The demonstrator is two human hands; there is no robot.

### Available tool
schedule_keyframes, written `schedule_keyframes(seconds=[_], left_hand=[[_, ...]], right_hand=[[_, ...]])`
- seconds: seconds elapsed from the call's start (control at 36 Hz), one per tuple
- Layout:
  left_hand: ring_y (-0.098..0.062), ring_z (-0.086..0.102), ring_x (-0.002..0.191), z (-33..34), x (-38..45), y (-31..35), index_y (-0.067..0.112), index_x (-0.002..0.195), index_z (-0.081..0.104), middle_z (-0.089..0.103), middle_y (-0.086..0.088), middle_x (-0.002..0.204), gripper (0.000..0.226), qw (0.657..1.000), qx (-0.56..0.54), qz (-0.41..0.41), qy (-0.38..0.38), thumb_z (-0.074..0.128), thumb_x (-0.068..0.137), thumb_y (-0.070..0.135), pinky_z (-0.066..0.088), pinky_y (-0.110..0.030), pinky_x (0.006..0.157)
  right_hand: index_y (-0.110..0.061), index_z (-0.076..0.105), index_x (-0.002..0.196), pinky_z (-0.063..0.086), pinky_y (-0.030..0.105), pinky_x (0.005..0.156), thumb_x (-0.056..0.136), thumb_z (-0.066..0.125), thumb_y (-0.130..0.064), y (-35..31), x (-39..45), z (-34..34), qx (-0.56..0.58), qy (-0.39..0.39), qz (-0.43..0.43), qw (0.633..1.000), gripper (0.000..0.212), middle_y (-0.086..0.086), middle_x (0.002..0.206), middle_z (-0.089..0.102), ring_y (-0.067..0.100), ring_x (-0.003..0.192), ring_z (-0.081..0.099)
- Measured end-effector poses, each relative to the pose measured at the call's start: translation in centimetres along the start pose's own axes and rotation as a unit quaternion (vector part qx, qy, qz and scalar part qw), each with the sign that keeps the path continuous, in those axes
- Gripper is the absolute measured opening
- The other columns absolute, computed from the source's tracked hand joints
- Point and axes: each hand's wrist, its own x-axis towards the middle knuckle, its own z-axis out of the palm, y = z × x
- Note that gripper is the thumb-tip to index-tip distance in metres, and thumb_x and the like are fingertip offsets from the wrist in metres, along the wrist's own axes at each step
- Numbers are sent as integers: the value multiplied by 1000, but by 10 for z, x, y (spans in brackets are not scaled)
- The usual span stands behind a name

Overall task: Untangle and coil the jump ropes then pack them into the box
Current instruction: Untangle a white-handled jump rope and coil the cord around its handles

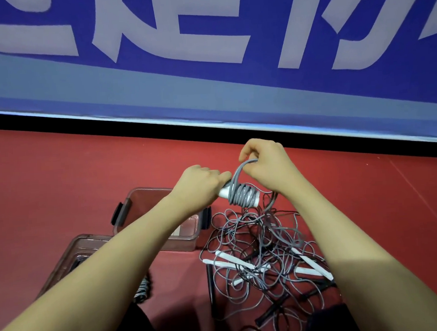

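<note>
My left hand grips the end of white jump-rope handles held above the floor, with grey cord wound around them in several turns. My right hand pinches a loop of that grey cord just above the handles. Below lies a tangled pile of grey and black ropes with several white and black handles in it. A clear plastic box with dark latches stands on the floor under my left forearm. A coiled rope shows below that forearm.
A clear lid or second container lies at the lower left on the red floor. A blue banner with large white characters runs along the back, with a black strip at its base.
</note>
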Motion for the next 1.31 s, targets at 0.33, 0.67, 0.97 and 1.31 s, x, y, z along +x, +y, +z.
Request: schedule_keyframes(seconds=[0.33, 0.67, 0.97, 1.31], left_hand=[[-22, 43, 48, -29, 9, 4, 20, 79, 32, 46, 0, 54, 22, 978, -39, 90, 185, 51, 71, 13, 16, -28, 54], [-44, 57, 80, -46, 22, 15, 11, 95, 37, 63, -19, 86, 16, 915, -228, -322, 82, 49, 93, 22, 31, -35, 59], [-40, 59, 92, -23, 24, 8, 3, 110, 41, 62, -19, 103, 19, 893, -160, -420, -23, 44, 93, 12, 33, -36, 64], [-37, 61, 91, -18, 13, 3, 6, 115, 43, 62, -15, 106, 25, 933, -41, -339, -117, 40, 91, 6, 33, -33, 63]], right_hand=[[-25, 49, 65, 39, 30, 57, 78, 67, -11, 17, -1, -1, 34, 0, 54, 998, 26, -8, 46, 46, 7, 48, 40], [-25, 52, 72, 43, 33, 65, 81, 67, -25, 5, -2, 10, -21, -46, 11, 999, 18, -8, 61, 48, 15, 62, 49], [-15, 60, 72, 36, 28, 56, 80, 64, -13, -11, -7, 15, -37, -87, -33, 995, 9, -8, 55, 50, 9, 53, 46], [-12, 72, 87, 52, 41, 59, 75, 52, -9, -16, -13, 16, -115, 102, -196, 969, 24, 7, 76, 67, 34, 70, 63]])
